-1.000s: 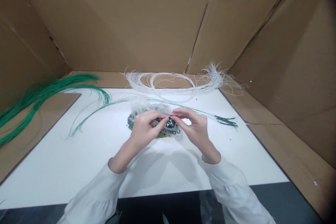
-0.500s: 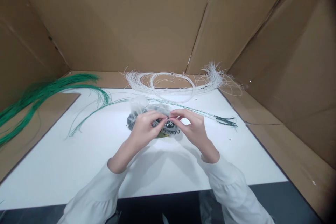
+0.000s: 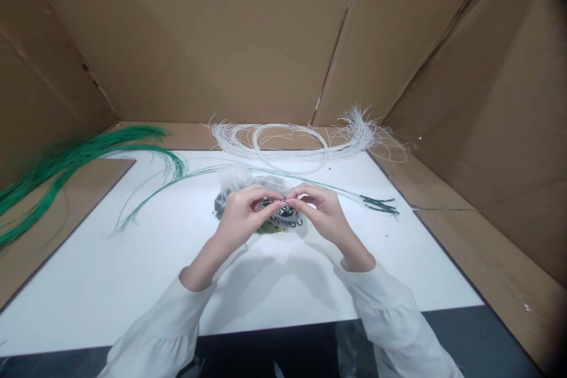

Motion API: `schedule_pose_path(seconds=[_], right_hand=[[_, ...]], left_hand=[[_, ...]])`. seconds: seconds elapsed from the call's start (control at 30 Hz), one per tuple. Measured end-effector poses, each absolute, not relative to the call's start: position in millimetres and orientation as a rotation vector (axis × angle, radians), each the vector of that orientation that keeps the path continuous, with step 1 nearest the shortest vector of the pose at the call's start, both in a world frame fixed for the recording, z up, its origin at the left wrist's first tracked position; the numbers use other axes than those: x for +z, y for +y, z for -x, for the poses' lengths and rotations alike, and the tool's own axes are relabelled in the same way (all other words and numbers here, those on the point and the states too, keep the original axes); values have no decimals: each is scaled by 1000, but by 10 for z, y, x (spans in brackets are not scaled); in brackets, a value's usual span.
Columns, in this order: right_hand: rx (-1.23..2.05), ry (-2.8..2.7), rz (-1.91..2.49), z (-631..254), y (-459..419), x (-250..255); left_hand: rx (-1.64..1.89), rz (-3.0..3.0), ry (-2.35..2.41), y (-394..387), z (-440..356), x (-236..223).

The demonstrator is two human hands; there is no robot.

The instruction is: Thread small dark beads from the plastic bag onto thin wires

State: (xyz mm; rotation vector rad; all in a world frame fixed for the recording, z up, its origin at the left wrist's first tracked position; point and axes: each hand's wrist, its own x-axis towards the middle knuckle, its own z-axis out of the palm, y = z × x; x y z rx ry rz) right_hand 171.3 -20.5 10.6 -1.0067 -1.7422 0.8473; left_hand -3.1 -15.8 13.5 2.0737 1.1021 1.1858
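My left hand (image 3: pixel 243 209) pinches a thin strand (image 3: pixel 267 202) between thumb and forefinger; something small and dark, perhaps beads, sits on it. Thumb to fingers, my right hand (image 3: pixel 319 211) is closed on the same strand, its fingertips almost touching the left ones. Behind and below both hands lies a clear plastic bag (image 3: pixel 234 177) with dark printed letters on it. Dark and black-and-white bits show in the bag, partly hidden by my fingers. What exactly is between the fingertips is too small to make out.
Long green strands (image 3: pixel 195 173) with dark beaded ends (image 3: pixel 378 203) stretch behind the bag. A thick green bundle (image 3: pixel 84 156) lies left, and coiled white strands (image 3: pixel 292 152) at the back. Cardboard walls (image 3: pixel 221 35) enclose the white tabletop (image 3: pixel 168 277).
My fingertips have shifted slightly along the strand, and more of the dark bits on it show by my left fingers. My right wrist has turned a little. The bag and bundles stay put.
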Motion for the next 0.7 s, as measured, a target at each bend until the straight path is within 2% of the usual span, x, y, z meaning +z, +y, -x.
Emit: schedule_pose_path(seconds=[0.7], right_hand=[[830,-1739,1009,-1692,-206,101]], left_hand=[[1178,-2093,1125,-157,22,111]])
